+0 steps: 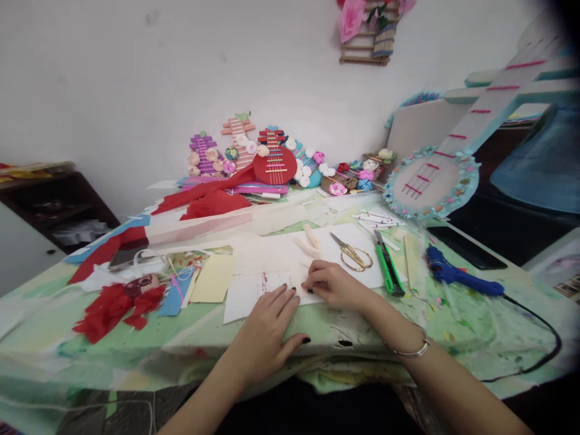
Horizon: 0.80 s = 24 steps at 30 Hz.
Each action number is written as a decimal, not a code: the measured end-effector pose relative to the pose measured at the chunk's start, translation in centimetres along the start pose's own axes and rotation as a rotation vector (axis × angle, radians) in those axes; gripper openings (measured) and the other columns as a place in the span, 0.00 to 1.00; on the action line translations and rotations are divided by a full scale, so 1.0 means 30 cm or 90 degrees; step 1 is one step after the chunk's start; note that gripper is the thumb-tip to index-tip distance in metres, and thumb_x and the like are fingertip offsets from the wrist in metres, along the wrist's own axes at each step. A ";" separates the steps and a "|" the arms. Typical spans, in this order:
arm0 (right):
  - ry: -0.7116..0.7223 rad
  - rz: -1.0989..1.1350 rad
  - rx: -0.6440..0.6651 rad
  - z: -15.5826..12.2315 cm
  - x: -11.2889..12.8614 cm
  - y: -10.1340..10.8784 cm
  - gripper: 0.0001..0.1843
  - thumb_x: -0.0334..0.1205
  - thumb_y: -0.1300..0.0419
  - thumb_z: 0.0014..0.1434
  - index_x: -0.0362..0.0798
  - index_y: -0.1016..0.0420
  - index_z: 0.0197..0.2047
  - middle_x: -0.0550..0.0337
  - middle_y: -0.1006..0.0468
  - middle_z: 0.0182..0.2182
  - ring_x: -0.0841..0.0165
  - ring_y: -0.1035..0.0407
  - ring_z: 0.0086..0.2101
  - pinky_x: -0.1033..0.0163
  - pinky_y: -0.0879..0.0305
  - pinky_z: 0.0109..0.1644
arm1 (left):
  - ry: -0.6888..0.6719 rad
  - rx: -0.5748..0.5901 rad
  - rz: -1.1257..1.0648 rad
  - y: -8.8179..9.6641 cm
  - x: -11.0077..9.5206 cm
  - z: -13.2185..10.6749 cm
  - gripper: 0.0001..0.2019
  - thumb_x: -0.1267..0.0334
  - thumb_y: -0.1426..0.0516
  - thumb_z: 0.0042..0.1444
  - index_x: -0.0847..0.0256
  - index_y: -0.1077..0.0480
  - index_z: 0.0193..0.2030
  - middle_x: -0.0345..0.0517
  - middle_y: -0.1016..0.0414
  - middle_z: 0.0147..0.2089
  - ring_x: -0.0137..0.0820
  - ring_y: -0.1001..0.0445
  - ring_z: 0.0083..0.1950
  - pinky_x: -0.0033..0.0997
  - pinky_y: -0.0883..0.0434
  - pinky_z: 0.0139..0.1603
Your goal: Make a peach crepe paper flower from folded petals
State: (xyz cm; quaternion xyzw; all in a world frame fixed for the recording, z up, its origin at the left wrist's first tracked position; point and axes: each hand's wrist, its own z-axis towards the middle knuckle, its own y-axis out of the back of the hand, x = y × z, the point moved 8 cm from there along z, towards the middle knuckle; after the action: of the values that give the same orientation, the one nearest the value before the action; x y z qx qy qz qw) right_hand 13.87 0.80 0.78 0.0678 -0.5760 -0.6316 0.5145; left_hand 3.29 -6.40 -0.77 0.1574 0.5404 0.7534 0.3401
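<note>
My left hand (270, 320) lies flat with fingers stretched, pressing on a white sheet (238, 302) that carries reddish marks. Beside it, my right hand (335, 285) has thumb and fingers pinched together low over the paper. Whatever it holds, if anything, is too small to make out. Pale peach paper strips (309, 243) lie just beyond my fingers. Gold-handled scissors (352, 252) rest on the white paper to the right, and a green utility knife (390, 269) lies across that paper's right edge.
On the right are a blue glue gun (462, 275) with a black cord, a dark phone (469, 246) and a large pale-blue lute-shaped craft (430, 181). Red crepe paper (106, 308) and a yellow card (212, 278) lie left. Small decorated instruments (274, 163) line the wall.
</note>
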 end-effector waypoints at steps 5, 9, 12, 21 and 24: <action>-0.055 -0.039 -0.049 0.014 -0.030 0.027 0.09 0.27 0.43 0.52 0.43 0.24 0.35 0.54 0.27 0.32 0.66 0.33 0.36 0.63 0.37 0.42 | 0.050 0.036 0.041 -0.026 -0.013 0.012 0.28 0.51 0.48 0.58 0.67 0.41 0.60 0.59 0.39 0.62 0.48 0.43 0.63 0.51 0.40 0.60; -0.105 -0.074 -0.064 0.015 -0.064 0.033 0.04 0.29 0.42 0.51 0.44 0.26 0.32 0.55 0.27 0.29 0.66 0.34 0.35 0.61 0.39 0.41 | 0.091 0.017 0.065 -0.041 -0.036 0.027 0.28 0.48 0.51 0.59 0.65 0.40 0.60 0.58 0.39 0.62 0.48 0.44 0.63 0.53 0.43 0.60; -0.114 -0.076 -0.055 0.012 -0.075 0.027 0.02 0.30 0.40 0.50 0.44 0.28 0.30 0.57 0.27 0.28 0.66 0.35 0.33 0.61 0.40 0.40 | 0.082 0.003 0.065 -0.046 -0.055 0.038 0.30 0.45 0.54 0.59 0.66 0.41 0.61 0.59 0.40 0.62 0.47 0.46 0.65 0.51 0.45 0.61; -0.133 -0.053 -0.049 0.008 -0.095 0.018 0.02 0.29 0.41 0.50 0.44 0.29 0.28 0.59 0.28 0.26 0.69 0.36 0.30 0.65 0.42 0.35 | 0.067 0.007 0.064 -0.041 -0.058 0.042 0.32 0.46 0.51 0.58 0.71 0.43 0.60 0.62 0.39 0.60 0.45 0.43 0.62 0.48 0.47 0.61; -0.140 -0.052 -0.042 0.008 -0.095 0.018 0.02 0.29 0.41 0.51 0.44 0.28 0.29 0.59 0.28 0.26 0.69 0.36 0.30 0.65 0.43 0.35 | 0.060 0.010 0.045 -0.034 -0.054 0.044 0.30 0.46 0.51 0.58 0.69 0.42 0.59 0.62 0.38 0.59 0.46 0.42 0.61 0.49 0.45 0.59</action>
State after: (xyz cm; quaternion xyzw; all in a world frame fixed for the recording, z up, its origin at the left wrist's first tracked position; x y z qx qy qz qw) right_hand 15.33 3.15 -0.15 0.0048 -0.6042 -0.6746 0.4240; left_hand 5.60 -6.38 -1.01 0.1432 0.5557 0.7675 0.2858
